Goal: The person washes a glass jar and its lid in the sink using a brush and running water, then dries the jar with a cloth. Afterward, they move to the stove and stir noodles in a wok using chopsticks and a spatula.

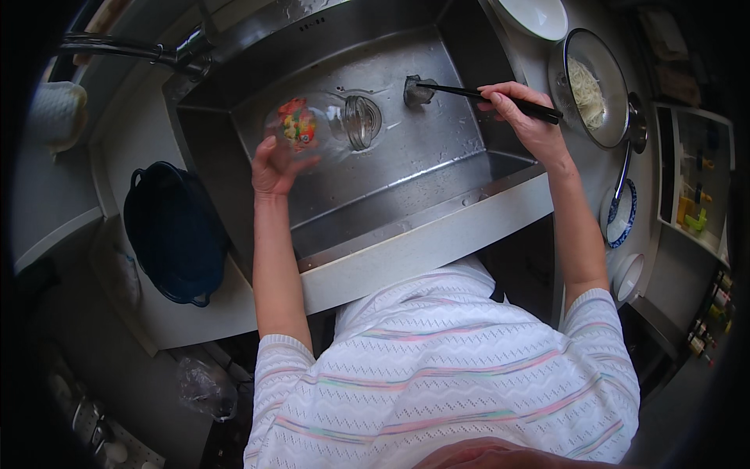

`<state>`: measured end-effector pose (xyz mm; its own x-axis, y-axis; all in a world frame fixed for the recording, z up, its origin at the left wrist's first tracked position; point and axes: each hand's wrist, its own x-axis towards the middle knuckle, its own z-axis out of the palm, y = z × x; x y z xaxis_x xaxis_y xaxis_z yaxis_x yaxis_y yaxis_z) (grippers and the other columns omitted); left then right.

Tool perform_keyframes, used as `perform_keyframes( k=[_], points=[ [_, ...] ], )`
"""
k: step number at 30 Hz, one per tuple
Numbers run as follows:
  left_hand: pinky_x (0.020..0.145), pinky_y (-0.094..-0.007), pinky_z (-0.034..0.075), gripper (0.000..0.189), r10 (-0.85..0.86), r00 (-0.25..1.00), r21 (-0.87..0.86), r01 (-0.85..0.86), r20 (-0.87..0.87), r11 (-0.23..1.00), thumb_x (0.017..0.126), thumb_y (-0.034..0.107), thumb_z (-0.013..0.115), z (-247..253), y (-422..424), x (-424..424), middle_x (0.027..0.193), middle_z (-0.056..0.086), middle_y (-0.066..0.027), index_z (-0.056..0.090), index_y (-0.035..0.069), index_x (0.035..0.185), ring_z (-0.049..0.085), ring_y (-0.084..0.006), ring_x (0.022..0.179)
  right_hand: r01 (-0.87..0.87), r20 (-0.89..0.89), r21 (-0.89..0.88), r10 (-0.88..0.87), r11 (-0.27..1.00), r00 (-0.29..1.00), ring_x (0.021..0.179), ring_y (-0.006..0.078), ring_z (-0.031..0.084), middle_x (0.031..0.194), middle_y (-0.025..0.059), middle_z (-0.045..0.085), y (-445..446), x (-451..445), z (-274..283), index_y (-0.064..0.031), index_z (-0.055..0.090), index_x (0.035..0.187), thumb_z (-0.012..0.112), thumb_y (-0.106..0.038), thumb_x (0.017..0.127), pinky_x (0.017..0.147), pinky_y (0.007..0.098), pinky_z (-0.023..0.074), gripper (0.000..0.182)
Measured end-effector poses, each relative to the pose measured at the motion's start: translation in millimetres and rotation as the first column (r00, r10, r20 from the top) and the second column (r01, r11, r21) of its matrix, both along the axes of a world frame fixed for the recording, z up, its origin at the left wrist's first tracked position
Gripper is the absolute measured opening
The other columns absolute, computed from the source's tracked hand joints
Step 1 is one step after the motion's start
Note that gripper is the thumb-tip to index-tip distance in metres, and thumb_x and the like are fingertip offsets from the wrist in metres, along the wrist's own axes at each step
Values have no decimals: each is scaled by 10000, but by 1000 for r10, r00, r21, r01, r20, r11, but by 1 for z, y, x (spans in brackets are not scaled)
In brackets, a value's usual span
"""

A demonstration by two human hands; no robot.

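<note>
My left hand is shut on a clear glass jar at its base end. The jar lies sideways in the air over the stainless steel sink, and its ridged mouth faces right, above the drain. A colourful label is on its side. Black chopsticks are held in my right hand and reach left over the basin. Their tips meet a crumpled grey piece that looks like mesh or a scrubbing pad. Whether they pinch it or just touch it, I cannot tell.
A dark blue basin with handles stands left of the sink, below the faucet. On the right counter are a strainer of pale noodles or shreds, a white bowl, a ladle and a blue-rimmed dish.
</note>
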<state>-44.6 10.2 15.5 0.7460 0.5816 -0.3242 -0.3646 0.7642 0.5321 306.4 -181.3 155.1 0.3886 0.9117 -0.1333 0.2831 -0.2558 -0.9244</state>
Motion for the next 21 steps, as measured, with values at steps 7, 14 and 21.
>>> perform_keyframes(
  k=[7,14,21],
  points=[
    [751,-597,523,662,9,999,-32,-7,53,999,775,327,593,-8,1,-1,1260,479,-190,371,92,1353,547,-448,1016,-196,544,142,89,970,834,743,217,637,865,78,654,9,1,-47,-29,638,902,629,-103,838,655,287,495,98],
    [723,-567,537,639,32,999,-86,-31,11,996,747,325,606,-1,-2,-2,1239,496,-165,408,128,1322,571,-407,987,-410,765,-473,594,780,249,1075,253,544,1262,79,506,12,29,-152,-93,618,953,536,-145,817,922,396,400,167],
    [740,-597,522,675,78,996,-129,-73,40,989,743,329,612,2,-7,-3,1267,470,-162,379,118,1340,556,-435,1008,-298,705,-306,426,904,567,977,301,568,999,90,584,60,15,-170,-107,593,988,507,-126,824,786,403,488,186]
  ],
)
